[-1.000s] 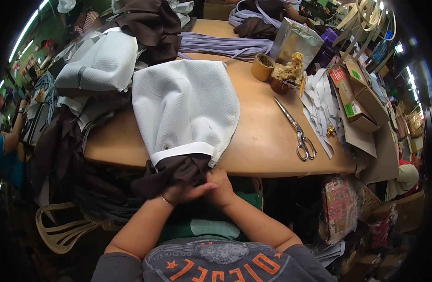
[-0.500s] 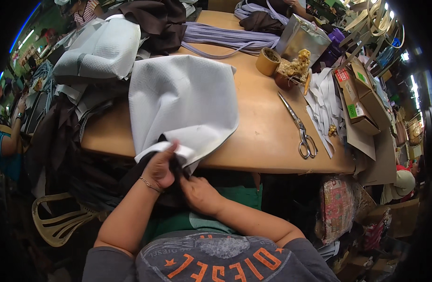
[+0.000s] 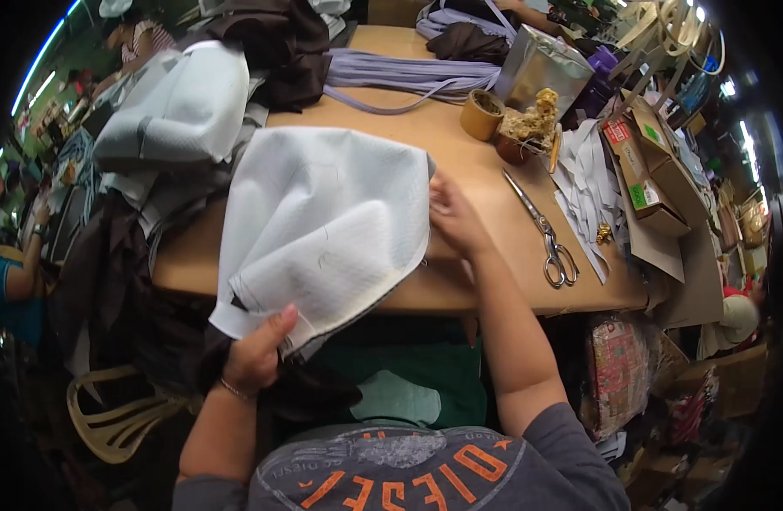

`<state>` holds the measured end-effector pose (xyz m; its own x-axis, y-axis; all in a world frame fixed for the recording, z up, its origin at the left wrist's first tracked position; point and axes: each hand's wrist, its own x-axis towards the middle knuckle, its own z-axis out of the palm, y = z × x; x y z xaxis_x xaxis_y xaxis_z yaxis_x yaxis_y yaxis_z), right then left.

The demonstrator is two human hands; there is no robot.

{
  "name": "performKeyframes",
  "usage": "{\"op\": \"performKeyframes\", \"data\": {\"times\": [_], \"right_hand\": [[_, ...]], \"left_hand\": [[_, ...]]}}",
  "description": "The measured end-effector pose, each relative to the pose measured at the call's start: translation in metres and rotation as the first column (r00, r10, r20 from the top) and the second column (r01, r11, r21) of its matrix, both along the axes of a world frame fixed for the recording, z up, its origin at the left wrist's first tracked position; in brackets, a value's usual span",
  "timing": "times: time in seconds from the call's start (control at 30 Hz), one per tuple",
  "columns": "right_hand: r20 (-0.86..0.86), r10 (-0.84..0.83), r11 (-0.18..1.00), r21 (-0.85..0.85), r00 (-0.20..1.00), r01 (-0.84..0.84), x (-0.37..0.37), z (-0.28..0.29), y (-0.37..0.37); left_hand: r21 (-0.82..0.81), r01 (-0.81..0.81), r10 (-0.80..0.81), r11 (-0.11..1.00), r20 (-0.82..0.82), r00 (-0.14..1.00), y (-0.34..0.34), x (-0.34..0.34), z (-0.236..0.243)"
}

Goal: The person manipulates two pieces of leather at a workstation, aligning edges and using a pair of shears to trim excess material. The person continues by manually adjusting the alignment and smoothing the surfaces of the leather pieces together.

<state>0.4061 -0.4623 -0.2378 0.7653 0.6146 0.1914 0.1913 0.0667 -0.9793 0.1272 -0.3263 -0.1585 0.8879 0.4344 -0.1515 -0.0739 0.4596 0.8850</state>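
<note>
We seem to be positioning a white cloth (image 3: 323,213) over the counter's (image 3: 460,140) near edge, left hand (image 3: 257,351) gripping its lower edge, right hand (image 3: 457,220) alongside, grip unclear, the next move likely needing steady support.

White fabric (image 3: 332,213) in the left fingers (image 3: 272,330)

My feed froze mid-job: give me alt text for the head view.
A person's left hand pinches the near edge of a white fabric piece over a tan table; the right hand is at the fabric's right edge. Silver scissors lie rightward, beside white strips.
</note>
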Motion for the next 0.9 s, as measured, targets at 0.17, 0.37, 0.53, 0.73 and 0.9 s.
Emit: {"op": "performKeyframes", "data": {"times": [0.17, 0.37, 0.53, 0.73, 0.9], "right_hand": [[-0.079, -0.031, 0.999, 0.038, 0.996, 0.034, 0.012, -0.034, 0.032], [0.618, -0.63, 0.767, 0.399, 0.471, 0.502, 0.008, 0.085, -0.034], [0.738, -0.665, 0.629, 0.471, 0.114, 0.619, -0.002, 0.109, -0.107], [0.834, -0.264, 0.613, -0.243, 0.484, 0.752, 0.0, -0.015, -0.15], [0.923, -0.214, 0.85, 0.016, 0.318, 0.526, -0.066, 0.046, -0.117]], "left_hand": [[0.618, 0.013, -0.147, 0.786, 0.166, 0.975, 0.014, -0.02, -0.002], [0.599, -0.41, 0.157, 0.688, 0.428, 0.89, 0.043, -0.011, 0.017], [0.256, -0.089, 0.059, 0.963, 0.125, 0.99, 0.06, 0.056, 0.015], [-0.363, 0.186, -0.292, 0.913, -0.264, 0.919, 0.032, 0.117, -0.07], [-0.388, 0.2, -0.33, 0.9, -0.302, 0.894, 0.027, 0.127, -0.062]]}}
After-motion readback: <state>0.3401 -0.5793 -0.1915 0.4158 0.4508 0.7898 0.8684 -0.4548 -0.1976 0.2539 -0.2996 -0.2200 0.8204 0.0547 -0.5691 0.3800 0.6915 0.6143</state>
